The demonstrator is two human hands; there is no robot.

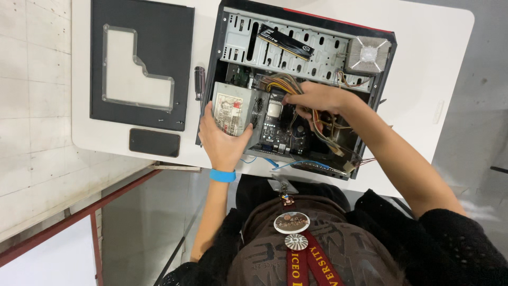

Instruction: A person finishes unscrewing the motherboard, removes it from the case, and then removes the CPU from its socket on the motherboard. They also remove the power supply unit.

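The right hand hides its own fingertips among the cable bundle, so their grip is unclear. The left hand covers the power supply's near corner. The sticker's print is too small to read.

There is one view only, from a camera worn on the person's head, looking almost straight down, so no second view shares the scene. It sits close, within arm's reach of the white rectangular worktop. The open black metal computer case fills the frame from centre toward 12 o'clock. The person's own chest and dark sleeves crowd the edge at 6 o'clock. Pale tiled floor shows at 9 o'clock, grey floor at 3 o'clock.
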